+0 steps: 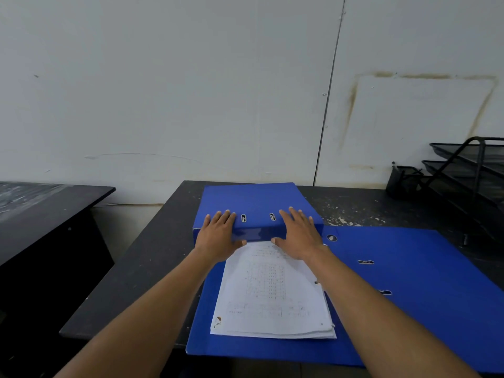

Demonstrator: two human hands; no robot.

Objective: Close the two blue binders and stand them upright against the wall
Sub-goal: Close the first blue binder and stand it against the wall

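Black desk (152, 257) against white wall (191, 91), blue binders (253, 203), mesh trays (469, 165)

Two blue binders (253, 203) (425, 282), white printed sheets (272, 293), a speckled black desk (152, 257).

printed table on top sheet (268, 290) in open binder (409, 296) at desk's near edge, text too small and blurred, nothing readable anywhere

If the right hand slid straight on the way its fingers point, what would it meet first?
Probably nothing before the wall: the right hand lies flat on the closed binder, fingers pointing across its bare cover toward the wall. Depth is unclear.
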